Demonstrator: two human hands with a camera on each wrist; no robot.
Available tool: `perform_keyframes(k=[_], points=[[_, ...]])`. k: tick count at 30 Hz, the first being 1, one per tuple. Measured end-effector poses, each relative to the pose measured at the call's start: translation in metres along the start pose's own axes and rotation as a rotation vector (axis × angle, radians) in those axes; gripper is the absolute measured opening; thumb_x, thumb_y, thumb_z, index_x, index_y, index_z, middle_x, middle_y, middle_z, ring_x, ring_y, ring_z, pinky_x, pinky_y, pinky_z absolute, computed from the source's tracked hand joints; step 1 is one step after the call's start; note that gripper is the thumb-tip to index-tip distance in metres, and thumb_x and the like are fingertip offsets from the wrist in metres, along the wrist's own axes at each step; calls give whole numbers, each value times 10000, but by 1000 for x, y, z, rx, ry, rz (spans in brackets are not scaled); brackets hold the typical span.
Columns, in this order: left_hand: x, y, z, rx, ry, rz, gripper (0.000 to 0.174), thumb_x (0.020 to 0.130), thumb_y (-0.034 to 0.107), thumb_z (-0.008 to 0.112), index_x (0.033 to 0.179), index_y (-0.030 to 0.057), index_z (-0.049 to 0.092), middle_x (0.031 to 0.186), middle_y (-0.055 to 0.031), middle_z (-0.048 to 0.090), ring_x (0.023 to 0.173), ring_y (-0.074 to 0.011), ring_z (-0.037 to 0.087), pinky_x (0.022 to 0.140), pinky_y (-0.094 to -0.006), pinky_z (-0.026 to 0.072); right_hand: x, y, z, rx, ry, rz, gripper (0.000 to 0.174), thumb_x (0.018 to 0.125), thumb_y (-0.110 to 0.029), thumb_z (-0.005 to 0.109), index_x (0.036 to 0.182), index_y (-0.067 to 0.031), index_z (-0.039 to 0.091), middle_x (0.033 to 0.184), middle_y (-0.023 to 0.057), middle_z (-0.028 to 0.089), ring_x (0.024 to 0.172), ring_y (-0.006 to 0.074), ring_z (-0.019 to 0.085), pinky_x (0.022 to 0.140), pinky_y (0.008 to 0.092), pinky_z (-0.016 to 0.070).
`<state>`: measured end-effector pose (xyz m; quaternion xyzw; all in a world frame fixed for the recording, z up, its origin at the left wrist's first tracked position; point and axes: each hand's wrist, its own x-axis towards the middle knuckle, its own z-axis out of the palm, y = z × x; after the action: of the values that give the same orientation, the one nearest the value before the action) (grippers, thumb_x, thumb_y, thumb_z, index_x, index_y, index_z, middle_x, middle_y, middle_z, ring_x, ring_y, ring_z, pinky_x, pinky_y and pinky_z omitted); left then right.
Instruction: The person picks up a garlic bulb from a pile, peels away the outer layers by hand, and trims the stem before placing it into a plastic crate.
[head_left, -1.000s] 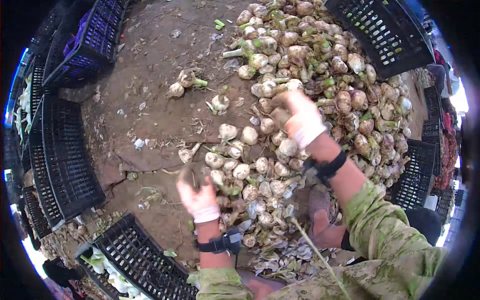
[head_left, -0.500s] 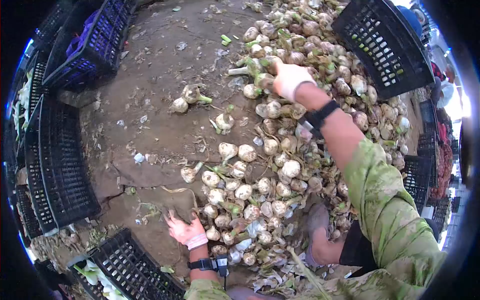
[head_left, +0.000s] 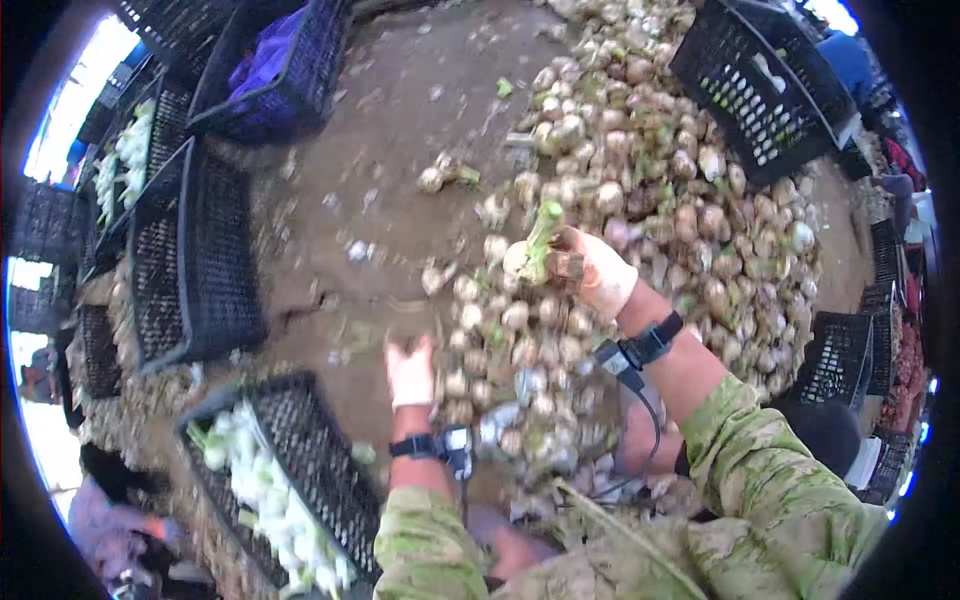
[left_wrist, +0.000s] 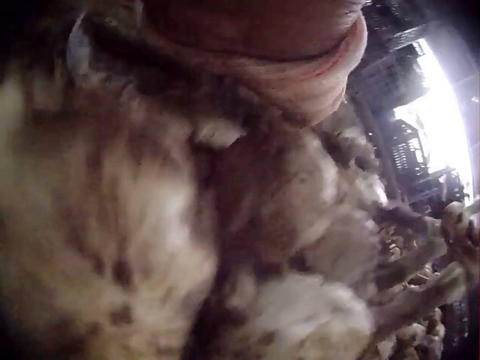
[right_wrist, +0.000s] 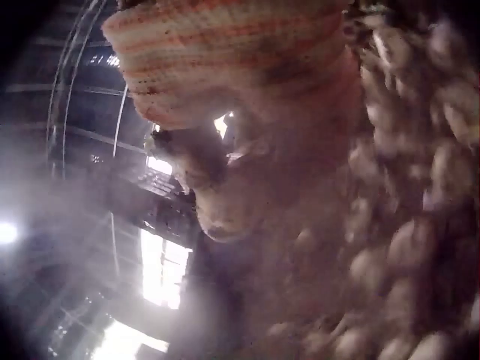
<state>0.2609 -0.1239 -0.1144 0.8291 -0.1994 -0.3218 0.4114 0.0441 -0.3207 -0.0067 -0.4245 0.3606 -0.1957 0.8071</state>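
Observation:
My right hand (head_left: 597, 275), in a pale glove, grips a garlic bulb (head_left: 518, 260) with a thick green stem (head_left: 546, 225) standing up from it. It holds them above the near part of the heap of garlic bulbs (head_left: 715, 215). In the right wrist view the glove's striped cuff (right_wrist: 240, 60) fills the top, and the fingers are dim and blurred. My left hand (head_left: 410, 378), also gloved, is at the left edge of the nearer bulbs (head_left: 515, 318), fingers apart and nothing visible in them. Large blurred garlic bulbs (left_wrist: 112, 232) lie close below its cuff (left_wrist: 322, 90) in the left wrist view.
A black crate (head_left: 330, 450) with white trimmed bulbs (head_left: 265, 490) stands at lower left. More black crates (head_left: 225, 260) line the left side; one holds purple cloth (head_left: 268, 55). Another tilted crate (head_left: 755, 95) is at the heap's far right. Loose skins lie by my feet.
My right hand has come back nearer from the far edge of the heap with the stemmed garlic bulb. My left hand has shifted slightly right and forward. The head view has swung left.

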Motion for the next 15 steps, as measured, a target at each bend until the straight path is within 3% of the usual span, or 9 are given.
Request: perform_keyframes(k=[2, 4, 6, 7, 8, 10, 11, 14, 15], points=[[-76, 91, -9, -202, -91, 298, 745, 632, 126, 732, 1268, 45, 353, 1142, -134, 480, 1057, -213, 463, 911, -337, 388, -49, 13, 35, 72, -24, 69, 538, 778, -265, 619, 1182, 22, 409, 1054, 88, 510, 831, 152, 547, 715, 275, 477], [-135, 131, -7, -382, -201, 558, 805, 571, 52, 762, 1265, 45, 354, 1112, -109, 510, 989, -204, 509, 861, -323, 427, -104, 3, 72, 134, -112, 86, 548, 783, -277, 610, 1184, 32, 400, 1045, 86, 516, 838, 151, 547, 711, 266, 475], [-191, 154, -20, -210, -186, 525, 775, 564, 86, 776, 1235, 44, 391, 1081, -82, 526, 941, -184, 534, 827, -308, 447, -149, 11, 94, 213, -156, -28, 537, 793, -275, 584, 1184, 40, 395, 1014, 71, 535, 858, 150, 545, 705, 252, 473], [-218, 161, -20, -463, -154, 507, 721, 555, 106, 790, 1184, 38, 442, 1028, -103, 552, 919, -199, 557, 814, -306, 453, -169, 8, 101, 210, -167, -34, 532, 791, -276, 585, 1178, 40, 402, 1012, 64, 535, 855, 140, 538, 707, 244, 466], [-238, 161, -30, -455, -149, 510, 721, 555, 106, 790, 1184, 38, 442, 1028, -103, 552, 919, -199, 557, 814, -306, 453, -191, 6, 105, 204, -175, -35, 527, 789, -277, 585, 1172, 41, 409, 1010, 57, 535, 852, 130, 530, 709, 236, 459], [-271, 159, -48, -26, 91, 685, 711, 535, 117, 799, 1157, 48, 459, 1014, -134, 555, 904, -245, 572, 784, -318, 467, -221, 7, 103, 97, -181, -105, 496, 790, -279, 588, 1145, 31, 431, 990, 47, 537, 844, 116, 518, 704, 229, 450], [-287, 156, -52, -53, 151, 752, 723, 545, 115, 782, 1178, 63, 437, 1045, -165, 541, 901, -307, 570, 750, -349, 479, -233, 6, 104, -8, -180, -172, 466, 790, -280, 591, 1118, 20, 454, 971, 37, 539, 837, 102, 507, 699, 222, 441], [-336, 158, -61, 186, 228, 773, 682, 573, 135, 761, 1172, 45, 447, 1028, -155, 542, 901, -290, 564, 762, -350, 476, -268, 0, 123, -127, -146, -285, 384, 794, -280, 605, 1041, -8, 494, 915, 18, 539, 805, 83, 490, 690, 212, 426], [-343, 152, -62, 239, 281, 886, 680, 571, 116, 746, 1178, 47, 447, 1043, -182, 535, 899, -334, 561, 748, -381, 484, -276, 4, 129, -67, -75, -206, 272, 810, -238, 591, 975, -37, 513, 848, 6, 540, 750, 86, 499, 659, 225, 431]])
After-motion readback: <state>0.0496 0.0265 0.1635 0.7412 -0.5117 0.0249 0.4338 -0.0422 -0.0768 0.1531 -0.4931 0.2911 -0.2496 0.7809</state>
